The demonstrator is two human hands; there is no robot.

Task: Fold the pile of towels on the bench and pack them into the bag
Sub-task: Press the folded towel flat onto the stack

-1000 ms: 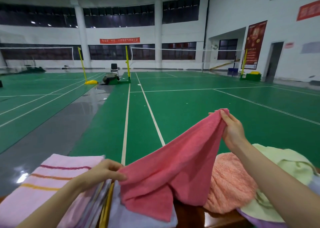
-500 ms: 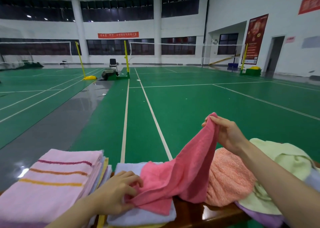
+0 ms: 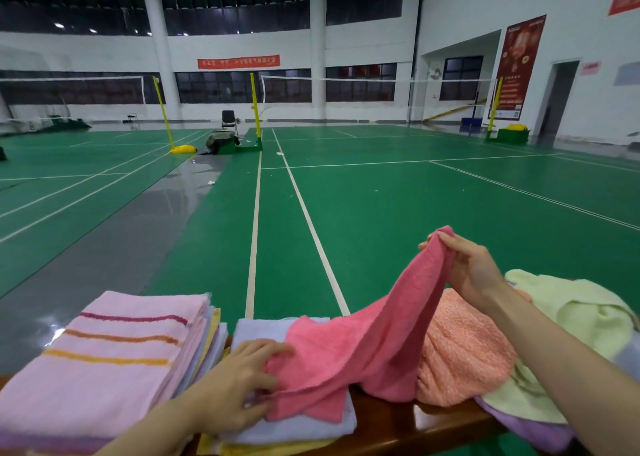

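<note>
A pink towel [image 3: 367, 337] stretches between my hands above the wooden bench [image 3: 408, 424]. My left hand [image 3: 239, 383] pinches its lower corner, down on a folded lavender towel [image 3: 294, 428] that lies on a yellow one. My right hand [image 3: 467, 268] pinches the opposite corner and holds it raised. Under and right of my right arm lies the unfolded pile: an orange towel [image 3: 464, 351], a pale green towel [image 3: 581, 320] and a purple one [image 3: 533, 431]. At the left stands a stack of folded towels [image 3: 104, 351] topped by a pink striped one. No bag is in view.
Beyond the bench spreads a green badminton court with white lines. Yellow net posts [image 3: 255, 109], a chair [image 3: 228, 119] and a dark bag-like heap [image 3: 221, 142] stand far off. A grey strip of floor [image 3: 104, 247] runs at the left.
My left hand has come down with the pink towel's corner onto the lavender towel. My right hand has lowered slightly and moved left, and the towel now slopes lower.
</note>
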